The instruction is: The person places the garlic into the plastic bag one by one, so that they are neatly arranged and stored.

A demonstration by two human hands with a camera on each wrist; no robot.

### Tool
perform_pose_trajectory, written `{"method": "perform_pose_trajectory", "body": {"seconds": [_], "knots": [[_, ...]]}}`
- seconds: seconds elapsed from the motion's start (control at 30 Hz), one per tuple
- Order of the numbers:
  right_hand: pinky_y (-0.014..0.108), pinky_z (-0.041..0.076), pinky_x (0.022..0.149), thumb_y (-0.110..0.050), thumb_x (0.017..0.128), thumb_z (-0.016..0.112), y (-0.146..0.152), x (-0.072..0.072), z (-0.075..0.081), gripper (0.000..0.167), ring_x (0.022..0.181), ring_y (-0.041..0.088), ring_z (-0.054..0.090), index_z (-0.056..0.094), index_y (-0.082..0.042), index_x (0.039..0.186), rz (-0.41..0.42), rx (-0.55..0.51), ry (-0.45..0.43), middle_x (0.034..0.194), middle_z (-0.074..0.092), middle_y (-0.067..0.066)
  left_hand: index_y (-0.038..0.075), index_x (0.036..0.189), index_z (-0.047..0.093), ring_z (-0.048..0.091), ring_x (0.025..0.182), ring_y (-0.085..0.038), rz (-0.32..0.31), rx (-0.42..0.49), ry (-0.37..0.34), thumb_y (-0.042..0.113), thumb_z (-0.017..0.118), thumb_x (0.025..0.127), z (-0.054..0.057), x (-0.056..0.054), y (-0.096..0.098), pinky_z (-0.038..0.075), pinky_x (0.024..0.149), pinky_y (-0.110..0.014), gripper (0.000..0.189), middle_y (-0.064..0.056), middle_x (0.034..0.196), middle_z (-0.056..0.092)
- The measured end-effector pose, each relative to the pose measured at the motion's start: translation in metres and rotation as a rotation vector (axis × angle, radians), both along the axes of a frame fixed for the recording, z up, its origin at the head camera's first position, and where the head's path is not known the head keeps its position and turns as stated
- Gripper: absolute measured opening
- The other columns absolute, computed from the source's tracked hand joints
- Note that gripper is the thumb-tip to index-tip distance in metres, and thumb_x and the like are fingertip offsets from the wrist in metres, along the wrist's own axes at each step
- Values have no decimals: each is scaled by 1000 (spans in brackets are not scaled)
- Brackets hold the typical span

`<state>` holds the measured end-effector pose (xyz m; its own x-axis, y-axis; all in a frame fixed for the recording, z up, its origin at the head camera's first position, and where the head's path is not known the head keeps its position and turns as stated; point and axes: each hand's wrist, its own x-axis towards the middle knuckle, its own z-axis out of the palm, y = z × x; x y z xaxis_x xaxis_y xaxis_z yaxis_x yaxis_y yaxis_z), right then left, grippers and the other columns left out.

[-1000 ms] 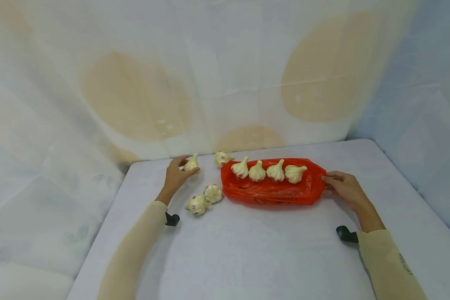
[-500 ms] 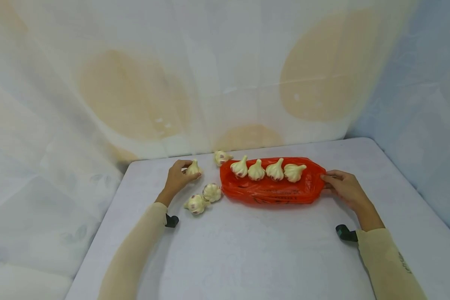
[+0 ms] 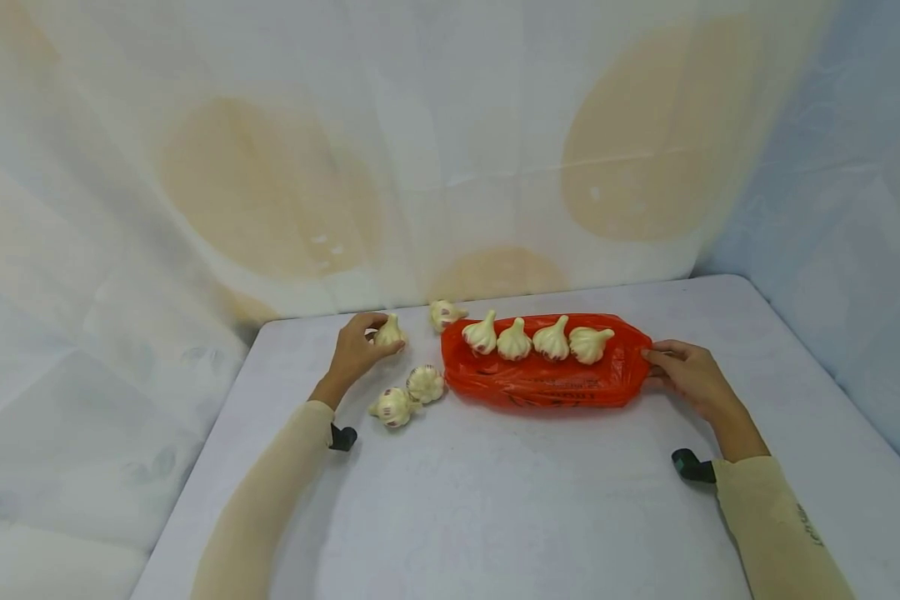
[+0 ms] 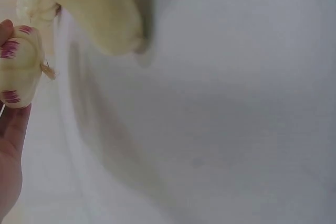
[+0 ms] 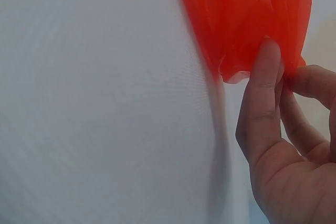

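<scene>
My left hand [image 3: 357,347] pinches a garlic bulb [image 3: 392,332] between thumb and fingers, its stem pointing up, left of the red plastic bag. In the left wrist view this garlic bulb [image 4: 20,66] shows purple streaks and a tuft of roots. My right hand [image 3: 688,375] pinches the right end of the red plastic bag [image 3: 540,392]; the right wrist view shows thumb and fingers on the thin red film [image 5: 244,19]. Several garlic bulbs lie in a row on the bag, among them one [image 3: 515,341] with its stem upright and one [image 3: 590,345] tipped to the right.
Two garlic bulbs, one pale [image 3: 425,384] and one purple-streaked [image 3: 394,407], lie side by side near the bag's left end. Another garlic bulb [image 3: 444,315] lies at the bag's back left corner. The white table [image 3: 495,500] ends at a hanging patterned cloth [image 3: 450,167].
The garlic bulb in my left hand has dipped, then risen slightly, and now sits a little further right and nearer than before. My right hand and the bag stay in place.
</scene>
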<state>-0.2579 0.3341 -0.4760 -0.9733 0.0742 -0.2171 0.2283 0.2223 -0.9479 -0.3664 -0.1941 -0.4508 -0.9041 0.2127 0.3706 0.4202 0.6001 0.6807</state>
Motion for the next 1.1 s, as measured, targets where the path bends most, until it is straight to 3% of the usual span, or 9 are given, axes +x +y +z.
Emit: {"method": "perform_pose_trajectory", "body": {"seconds": [0.27, 0.6, 0.83, 1.1], "knots": [[26, 55, 79, -43, 96, 58, 0, 0, -1, 64, 84, 6, 64, 44, 5, 138, -3, -5, -3, 122, 54, 16, 6, 120, 64, 57, 109, -21, -34, 33, 5, 27, 87, 74, 19, 3, 22, 50, 94, -40, 56, -6, 117, 61], [26, 55, 79, -41, 97, 58, -1, 1, 1, 63, 85, 7, 63, 44, 4, 137, 5, -15, 1, 125, 53, 17, 6, 117, 63, 58, 107, -21, -181, 119, 13, 22, 86, 74, 33, 8, 64, 50, 93, -41, 51, -7, 114, 60], [26, 55, 80, -42, 97, 57, 0, 2, 2, 64, 86, 6, 63, 43, 5, 138, -3, -14, -2, 133, 48, 24, 7, 117, 60, 57, 108, -19, -262, 105, -13, 19, 86, 75, 34, 16, 90, 50, 94, -36, 50, -4, 116, 60], [26, 55, 80, -42, 97, 57, -1, 2, 2, 64, 85, 5, 63, 43, 4, 139, -7, -16, -16, 136, 46, 26, 9, 113, 61, 58, 107, -16, -343, 54, -27, 19, 86, 74, 26, 24, 104, 50, 93, -34, 47, -1, 121, 60]]}}
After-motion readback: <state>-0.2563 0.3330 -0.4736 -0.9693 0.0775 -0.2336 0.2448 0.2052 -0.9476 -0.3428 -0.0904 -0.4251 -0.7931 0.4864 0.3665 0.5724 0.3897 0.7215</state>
